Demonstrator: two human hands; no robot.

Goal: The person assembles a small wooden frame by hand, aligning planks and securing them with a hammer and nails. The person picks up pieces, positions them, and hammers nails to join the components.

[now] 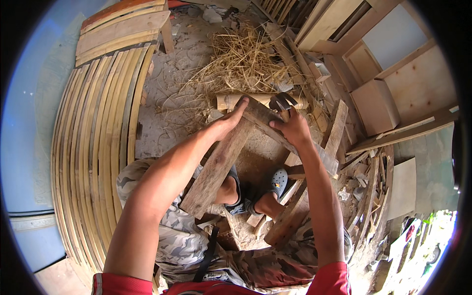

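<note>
My left hand [230, 121] is closed around the top corner of a wooden frame, its thumb on the wood. One plank [219, 169] of this frame slants down toward my left thigh. From that corner a second plank [265, 121] runs down to the right, passing under my right forearm. My right hand [295, 129] grips a hammer [282, 101] close to its dark metal head, just above the second plank. Most of the handle is hidden by my hand and forearm.
A slatted wooden bench [98, 142] stands along the left. Straw [250, 61] lies on the floor ahead, with a pale log [229, 101] before it. Wooden offcuts [290, 216] surround my clog [279, 182]. Unfinished cabinets [376, 105] line the right.
</note>
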